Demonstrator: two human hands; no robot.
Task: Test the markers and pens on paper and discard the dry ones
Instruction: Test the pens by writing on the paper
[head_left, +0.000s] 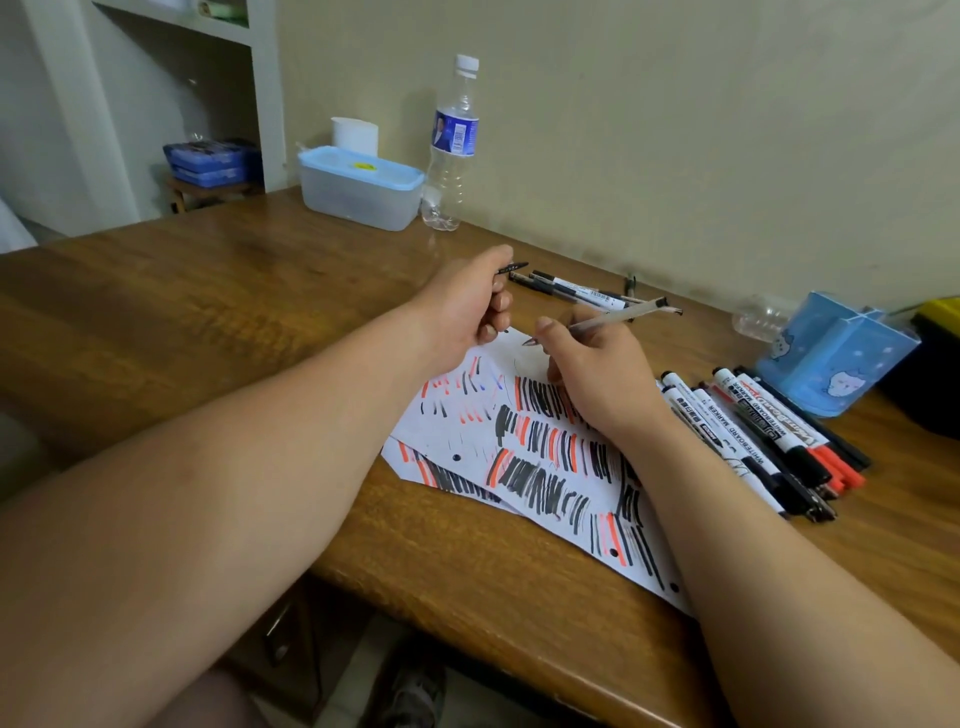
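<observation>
Pen (613, 317) under test is a slim clear-bodied one, pinched in the right hand (597, 379) between thumb and curled fingers. Its tip points at about 9 o'clock and its back end sticks out toward 2 o'clock. The tip sits right at the far corner of the paper (447, 436); can't tell if it's actually touching. The left hand (467, 312) is just beside it at 10 o'clock, fingers curled round a small black piece (511, 267) that pokes out the top. Might be the cap, hard to say.

The paper lies in the middle of the desk (208, 322), under both wrists, covered in rows of black and red strokes, with more marked sheets underneath it. At 3 o'clock of the paper there's a heap of whiteboard markers (753, 431), black and red, lying side by side. A few loose pens (571, 288) lie at 12 o'clock near the wall. A blue holder (836, 353) stands at 2 o'clock, just past the markers. Way back at 11 o'clock are a water bottle (453, 150) and a plastic box (358, 189) with a blue lid, right next to each other.
</observation>
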